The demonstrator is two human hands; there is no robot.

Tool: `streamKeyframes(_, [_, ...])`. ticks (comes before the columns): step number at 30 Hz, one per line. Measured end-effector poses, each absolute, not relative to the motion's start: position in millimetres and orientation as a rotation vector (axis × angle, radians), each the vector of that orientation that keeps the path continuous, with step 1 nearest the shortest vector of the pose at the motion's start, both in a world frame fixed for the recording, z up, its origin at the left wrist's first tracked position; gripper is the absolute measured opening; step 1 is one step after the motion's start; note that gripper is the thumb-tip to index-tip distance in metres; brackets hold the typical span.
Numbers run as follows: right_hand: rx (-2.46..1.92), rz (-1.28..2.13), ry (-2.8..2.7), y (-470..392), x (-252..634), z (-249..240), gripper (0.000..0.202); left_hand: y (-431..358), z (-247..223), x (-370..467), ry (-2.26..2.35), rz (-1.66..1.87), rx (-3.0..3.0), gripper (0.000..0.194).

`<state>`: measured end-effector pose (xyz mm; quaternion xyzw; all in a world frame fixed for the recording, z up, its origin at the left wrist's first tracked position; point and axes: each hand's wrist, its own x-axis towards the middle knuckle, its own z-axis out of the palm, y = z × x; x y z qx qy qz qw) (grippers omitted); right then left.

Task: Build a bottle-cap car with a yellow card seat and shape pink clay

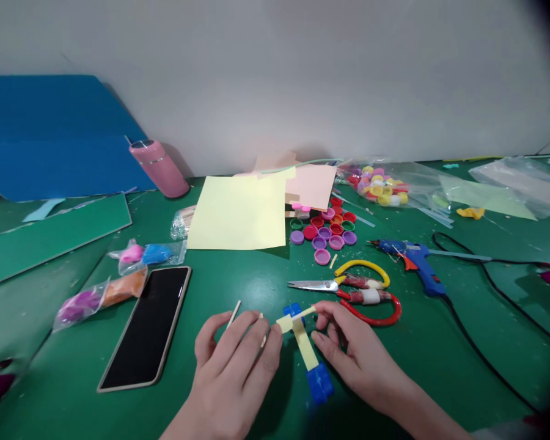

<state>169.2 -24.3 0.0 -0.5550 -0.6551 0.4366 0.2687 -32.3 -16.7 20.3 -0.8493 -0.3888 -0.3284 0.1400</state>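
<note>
My left hand (241,360) is closed, with a thin pale stick (233,315) poking up between its fingers. Its fingertips also reach a small yellow paper piece (285,324). My right hand (355,348) pinches the end of a thin pale-yellow strip (306,313), whose other end meets that paper piece. Between the hands, on the table, lies a yellow bar (306,348) with a blue block (319,384) at its near end and another blue block (292,310) at its far end. The fingers partly hide how these parts join.
Scissors (316,285) with red and yellow handles lie just beyond my right hand. A blue glue gun (412,256) with a black cord is at right. Bottle caps (321,256), yellow paper (241,214), a phone (146,330) and a pink bottle (159,168) stand around.
</note>
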Motion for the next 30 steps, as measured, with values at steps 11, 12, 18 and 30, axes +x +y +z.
streamKeyframes(11, [-1.526,1.183,-1.749,-24,172,0,0.025,-14,32,-33,-1.348,-1.284,-2.568,0.015])
streamKeyframes(12, [-1.53,1.182,-1.747,-23,172,1,0.025,-13,33,-34,-1.383,-1.304,-2.582,0.016])
streamKeyframes(18, [-1.529,1.169,-1.75,-22,171,3,0.024,-2,37,-30,-1.456,-1.289,-2.659,0.017])
streamKeyframes(30, [-1.425,0.816,-1.708,-20,172,11,0.015,-11,27,-33,-1.631,-1.293,-2.562,0.017])
